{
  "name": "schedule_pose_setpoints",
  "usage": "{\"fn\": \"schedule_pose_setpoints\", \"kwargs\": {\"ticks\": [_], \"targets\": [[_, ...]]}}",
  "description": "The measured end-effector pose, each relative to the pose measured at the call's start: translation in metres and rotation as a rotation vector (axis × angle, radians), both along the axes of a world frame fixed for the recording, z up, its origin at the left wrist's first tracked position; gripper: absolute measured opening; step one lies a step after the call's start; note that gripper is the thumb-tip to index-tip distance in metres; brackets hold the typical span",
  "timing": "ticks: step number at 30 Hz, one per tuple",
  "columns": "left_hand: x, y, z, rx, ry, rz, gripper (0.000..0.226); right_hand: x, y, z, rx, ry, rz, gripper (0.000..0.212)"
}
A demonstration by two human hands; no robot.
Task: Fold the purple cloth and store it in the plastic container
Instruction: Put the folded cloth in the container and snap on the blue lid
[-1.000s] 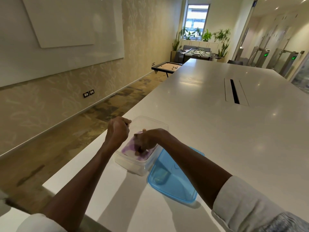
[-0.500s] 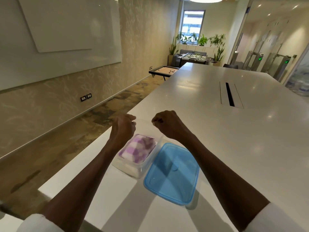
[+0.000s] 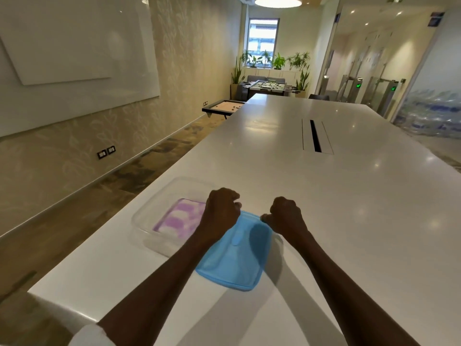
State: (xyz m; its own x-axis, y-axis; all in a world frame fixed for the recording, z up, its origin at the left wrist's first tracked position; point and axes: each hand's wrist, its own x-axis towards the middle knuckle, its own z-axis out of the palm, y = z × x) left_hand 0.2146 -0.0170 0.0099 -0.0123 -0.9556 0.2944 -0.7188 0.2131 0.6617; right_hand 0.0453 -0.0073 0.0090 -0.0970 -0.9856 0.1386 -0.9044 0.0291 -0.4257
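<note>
Left hand (image 3: pixel 220 213) hides lid (image 3: pixel 232 260) far corner.

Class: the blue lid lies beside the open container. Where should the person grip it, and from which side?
Probably the far rim of the blue lid, from above: both hands, left and right, are already at its far corners. It is thin and flat on the table, so only the rim offers a pinch.

The purple cloth (image 3: pixel 177 219), mottled purple and white, is folded into a flat rectangle and lies inside the clear plastic container (image 3: pixel 147 222), which sits open on the table just left of the left hand (image 3: pixel 220 212), partly hidden behind that hand and forearm.
</note>
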Motion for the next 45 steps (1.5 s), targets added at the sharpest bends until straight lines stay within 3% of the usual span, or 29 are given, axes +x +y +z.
{"fn": "schedule_pose_setpoints", "kwargs": {"ticks": [5, 17, 23, 27, 31, 35, 38, 41, 45], "targets": [[-0.006, 0.015, -0.032, 0.067, -0.158, 0.036, 0.035, -0.007, 0.022, -0.015, 0.097, -0.051, -0.069, 0.036], [-0.011, 0.034, -0.047, 0.079, -0.253, 0.040, 0.020, -0.005, 0.043, -0.041, 0.313, -0.520, -0.135, 0.023], [-0.017, 0.034, -0.041, 0.054, -0.255, 0.038, 0.018, -0.010, 0.043, -0.036, 0.198, -0.596, -0.171, 0.024], [-0.023, 0.032, -0.028, -0.023, -0.273, 0.021, 0.022, -0.026, 0.044, -0.017, 0.081, -0.672, -0.200, 0.010], [-0.034, 0.031, -0.007, -0.093, -0.323, -0.030, 0.029, -0.045, 0.044, 0.014, -0.080, -0.563, -0.196, 0.027], [-0.042, 0.024, 0.014, 0.028, 0.047, 0.012, 0.028, -0.057, 0.052, 0.042, -0.321, -0.373, -0.158, 0.021], [-0.042, 0.017, 0.031, 0.391, 0.700, -0.026, 0.013, -0.061, 0.057, 0.053, -0.456, -0.266, -0.139, 0.015], [-0.036, 0.014, 0.045, 0.649, 1.230, -0.116, 0.031, -0.063, 0.064, 0.057, -0.556, -0.228, -0.089, 0.013], [-0.022, 0.011, 0.056, 0.878, 1.578, -0.195, 0.039, -0.066, 0.071, 0.053, -0.632, -0.177, 0.004, 0.021]]}}
